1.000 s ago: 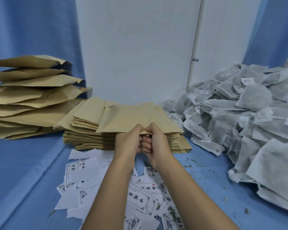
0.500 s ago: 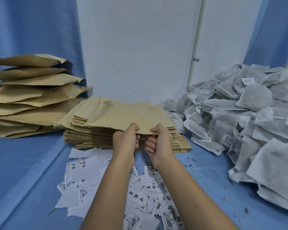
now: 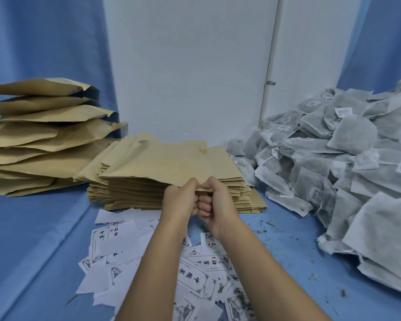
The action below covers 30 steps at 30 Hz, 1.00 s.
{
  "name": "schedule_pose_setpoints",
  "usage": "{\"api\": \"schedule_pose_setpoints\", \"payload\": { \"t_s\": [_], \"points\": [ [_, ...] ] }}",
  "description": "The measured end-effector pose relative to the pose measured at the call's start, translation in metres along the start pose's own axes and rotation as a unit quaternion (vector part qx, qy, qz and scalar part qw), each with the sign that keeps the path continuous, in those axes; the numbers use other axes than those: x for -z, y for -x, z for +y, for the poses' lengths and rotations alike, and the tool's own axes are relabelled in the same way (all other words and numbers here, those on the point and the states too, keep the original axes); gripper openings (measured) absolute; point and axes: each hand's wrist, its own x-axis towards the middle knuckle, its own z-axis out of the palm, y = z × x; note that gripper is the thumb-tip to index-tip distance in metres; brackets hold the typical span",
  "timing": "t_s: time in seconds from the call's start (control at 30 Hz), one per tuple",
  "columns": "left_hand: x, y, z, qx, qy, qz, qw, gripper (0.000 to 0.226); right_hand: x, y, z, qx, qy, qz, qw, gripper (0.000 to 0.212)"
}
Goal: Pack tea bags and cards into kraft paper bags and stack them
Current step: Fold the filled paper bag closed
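Pinching near edge of top bag (image 3: 169,163) with left hand (image 3: 180,201) and right hand (image 3: 218,201), knuckles together, both grips closed on it; probably parting its mouth for filling.

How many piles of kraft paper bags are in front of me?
2. A pile of puffy bags at far left; a stack of flat bags in the centre, its top bag pinched by the left hand and right hand. More may lie out of view.

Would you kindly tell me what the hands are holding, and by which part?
The left hand and right hand both pinch the top kraft paper bag at the middle of its near edge, above the stack of flat bags.
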Motion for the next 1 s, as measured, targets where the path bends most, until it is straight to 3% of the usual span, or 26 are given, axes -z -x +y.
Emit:
{"api": "schedule_pose_setpoints", "payload": {
  "t_s": [0.33, 0.47, 0.57, 0.63, 0.7, 0.83, 1.0],
  "points": [
    [0.005, -0.005, -0.004, 0.002, 0.035, 0.039, 0.999, 0.029, -0.005, 0.001, 0.010, 0.058, -0.003, 0.058, 0.997, 0.028],
    [0.017, -0.011, 0.000, -0.030, 0.007, 0.111, 0.993, 0.026, 0.000, -0.005, 0.008, 0.107, 0.041, 0.119, 0.986, 0.028],
    [0.026, -0.014, -0.001, 0.002, 0.028, 0.101, 0.995, 0.018, 0.006, -0.008, 0.007, 0.110, 0.067, 0.162, 0.978, 0.026],
    [0.023, -0.012, -0.004, 0.021, 0.036, 0.086, 0.995, 0.017, 0.008, -0.008, 0.007, 0.101, 0.024, 0.181, 0.978, 0.024],
    [0.017, -0.009, -0.004, 0.034, 0.050, 0.059, 0.996, 0.016, 0.008, -0.007, 0.007, 0.100, -0.033, 0.173, 0.979, 0.025],
    [0.005, -0.001, -0.002, 0.076, 0.085, -0.038, 0.993, 0.024, 0.005, -0.005, 0.007, 0.083, 0.021, 0.093, 0.992, 0.023],
    [0.013, -0.007, -0.001, 0.021, 0.061, 0.082, 0.995, 0.023, 0.008, -0.004, 0.003, 0.089, 0.024, 0.113, 0.989, 0.020]
  ]
}}
